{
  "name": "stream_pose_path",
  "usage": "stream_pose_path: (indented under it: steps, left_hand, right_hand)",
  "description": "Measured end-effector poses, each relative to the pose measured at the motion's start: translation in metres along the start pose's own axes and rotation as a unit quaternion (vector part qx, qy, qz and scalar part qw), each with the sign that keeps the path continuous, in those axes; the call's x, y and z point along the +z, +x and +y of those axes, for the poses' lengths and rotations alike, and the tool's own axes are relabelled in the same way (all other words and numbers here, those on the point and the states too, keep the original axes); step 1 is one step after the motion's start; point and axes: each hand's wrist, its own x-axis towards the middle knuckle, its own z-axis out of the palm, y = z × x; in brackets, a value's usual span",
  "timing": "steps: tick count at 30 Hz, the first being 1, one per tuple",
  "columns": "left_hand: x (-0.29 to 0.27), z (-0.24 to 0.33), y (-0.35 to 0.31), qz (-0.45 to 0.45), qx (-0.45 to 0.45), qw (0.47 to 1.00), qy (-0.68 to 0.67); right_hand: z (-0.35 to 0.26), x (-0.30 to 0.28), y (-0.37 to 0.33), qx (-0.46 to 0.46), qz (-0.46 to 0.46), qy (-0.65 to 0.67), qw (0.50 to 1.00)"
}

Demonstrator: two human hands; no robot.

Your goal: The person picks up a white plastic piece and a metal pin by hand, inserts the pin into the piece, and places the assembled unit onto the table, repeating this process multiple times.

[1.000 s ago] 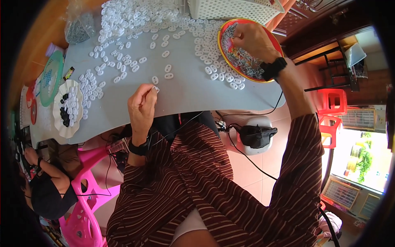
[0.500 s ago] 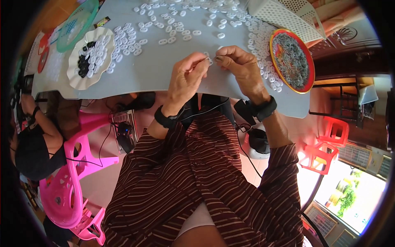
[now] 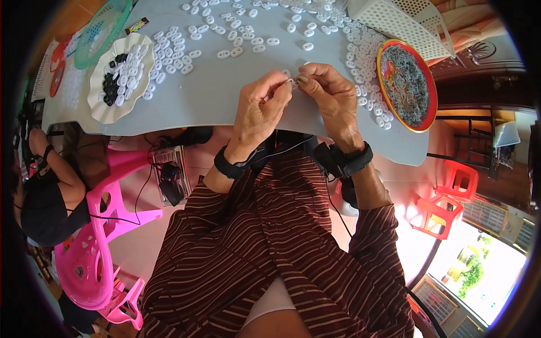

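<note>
Over the near edge of the grey table (image 3: 197, 107), my two hands meet at the fingertips. My left hand (image 3: 260, 107) pinches a small white plastic piece (image 3: 291, 82), mostly covered by the fingers. The thumb and forefinger of my right hand (image 3: 333, 96) are pressed together against that piece; whatever they hold is too small to make out. Many white oval pieces with two holes (image 3: 237, 52) lie scattered beyond my hands. Right of my right hand, a red round tray (image 3: 432, 104) holds a heap of small grey metal parts (image 3: 407, 84).
A scalloped white plate (image 3: 107, 114) with white and black pieces sits at the left, near a green basket (image 3: 84, 59). A white perforated basket (image 3: 394, 25) stands far right. Below are a pink chair (image 3: 101, 253), red stools (image 3: 459, 181) and a seated person's arm (image 3: 62, 174).
My right fingertips have closed the small gap to my left hand and now touch the white piece. The view has shifted slightly.
</note>
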Motion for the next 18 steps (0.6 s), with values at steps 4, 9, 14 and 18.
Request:
stream_pose_path:
  steps: [4, 9, 14, 18]
  left_hand:
    - [-0.0001, 0.0005, 0.0003, -0.003, 0.015, 1.000, 0.016]
    - [-0.0013, 0.0036, -0.0001, -0.008, 0.005, 1.000, 0.027]
    - [-0.0026, 0.0063, -0.0009, -0.015, -0.003, 1.000, 0.027]
    - [-0.0016, 0.0012, -0.0010, -0.022, -0.004, 1.000, 0.010]
  right_hand:
    - [-0.0003, -0.0005, -0.0009, 0.004, 0.014, -0.005, 1.000]
    - [0.0011, 0.0008, -0.0018, -0.005, 0.009, -0.023, 1.000]
    - [0.0019, 0.0023, -0.0040, -0.008, 0.012, -0.023, 1.000]
    - [0.0020, 0.0026, -0.0045, -0.023, 0.007, -0.028, 0.999]
